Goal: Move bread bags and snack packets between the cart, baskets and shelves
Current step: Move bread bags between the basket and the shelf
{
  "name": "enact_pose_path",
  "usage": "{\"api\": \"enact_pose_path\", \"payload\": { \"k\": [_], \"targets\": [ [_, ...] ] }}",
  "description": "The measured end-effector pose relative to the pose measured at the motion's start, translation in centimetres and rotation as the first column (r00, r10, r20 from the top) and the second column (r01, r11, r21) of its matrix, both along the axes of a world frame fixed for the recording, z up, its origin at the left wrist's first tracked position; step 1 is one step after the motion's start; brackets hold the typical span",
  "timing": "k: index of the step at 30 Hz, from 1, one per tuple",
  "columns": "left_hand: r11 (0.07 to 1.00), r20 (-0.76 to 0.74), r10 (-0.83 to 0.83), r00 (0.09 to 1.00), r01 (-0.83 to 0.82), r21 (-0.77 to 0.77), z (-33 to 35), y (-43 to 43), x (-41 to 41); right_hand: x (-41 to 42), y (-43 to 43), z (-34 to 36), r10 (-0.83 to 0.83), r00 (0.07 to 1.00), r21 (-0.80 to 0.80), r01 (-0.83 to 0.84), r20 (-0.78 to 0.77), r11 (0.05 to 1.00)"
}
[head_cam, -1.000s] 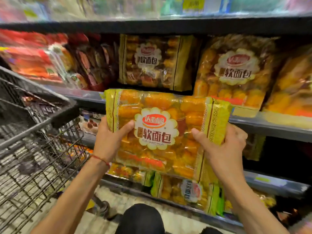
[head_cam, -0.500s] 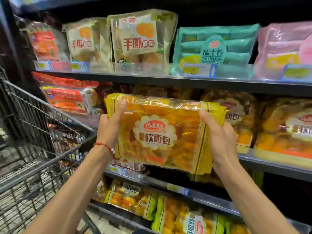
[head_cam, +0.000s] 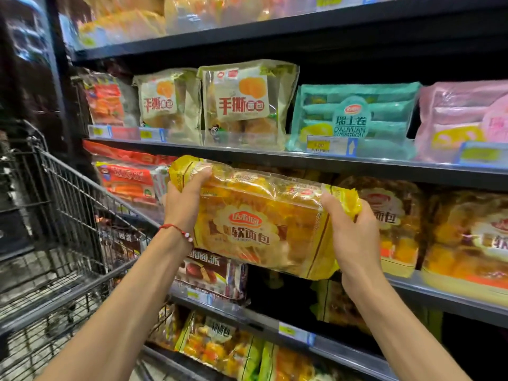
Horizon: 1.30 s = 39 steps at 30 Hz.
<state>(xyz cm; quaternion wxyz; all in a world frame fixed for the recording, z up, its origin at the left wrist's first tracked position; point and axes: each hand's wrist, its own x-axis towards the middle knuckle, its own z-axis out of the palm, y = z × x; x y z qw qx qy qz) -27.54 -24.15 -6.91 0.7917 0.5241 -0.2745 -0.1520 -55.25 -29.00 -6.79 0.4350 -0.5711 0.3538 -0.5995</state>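
Note:
A large yellow soft-bread bag (head_cam: 261, 218) is held up in front of the middle shelf (head_cam: 445, 294), tilted with its top leaning toward the shelf. My left hand (head_cam: 184, 201) grips its left end, a red string on that wrist. My right hand (head_cam: 353, 235) grips its right end. Matching yellow bread bags (head_cam: 395, 215) stand on the middle shelf just right of and behind the held bag. The wire shopping cart (head_cam: 68, 204) stands at the left, beside my left arm.
The shelf above (head_cam: 275, 156) carries beige bread bags (head_cam: 244, 105), a green Swiss-roll pack (head_cam: 354, 119) and a pink pack (head_cam: 464, 122). Red packets (head_cam: 126, 180) lie at the middle shelf's left. Lower shelves hold a dark packet (head_cam: 211, 273) and more yellow bags (head_cam: 217, 345).
The bag has risen from the lower-shelf height to the middle shelf and tipped its top inward. Both hands shifted up onto its upper corners. My view has tilted upward.

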Motion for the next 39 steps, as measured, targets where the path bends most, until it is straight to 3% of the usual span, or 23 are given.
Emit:
{"api": "enact_pose_path", "payload": {
  "k": [8, 20, 24, 29, 34, 39],
  "targets": [
    [0.989, -0.026, 0.019, 0.999, -0.022, -0.144, 2.0, 0.9, -1.8, 1.0, 0.2, 2.1, -0.039, 0.998, -0.205, 0.047, 0.044, 0.978],
    [0.983, -0.024, -0.008, 1.0, 0.003, -0.183, 0.5, -2.8, -0.9, 2.7, -2.6, 0.6, -0.008, 1.0, -0.278, 0.003, -0.014, 0.961],
    [0.988, 0.034, -0.047, 0.998, 0.052, -0.144, 0.2, -3.1, 0.4, 3.9, -3.0, -0.1, -0.036, 0.994, -0.308, 0.003, -0.1, 0.951],
    [0.998, 0.189, 0.041, 0.981, -0.031, -0.056, -0.1, -3.3, 1.2, 5.8, -3.6, -0.4, -0.114, 0.983, -0.302, 0.066, -0.143, 0.951],
    [0.998, 0.232, -0.054, 0.971, 0.042, 0.055, -1.2, -4.4, 1.9, 7.8, -5.1, -1.6, -0.204, 0.956, -0.306, 0.135, -0.209, 0.942],
    [0.983, 0.366, 0.035, 0.93, -0.099, 0.158, -2.7, -6.1, 2.5, 8.2, -6.9, -2.3, -0.233, 0.924, -0.343, 0.122, -0.303, 0.931]
  ]
}}
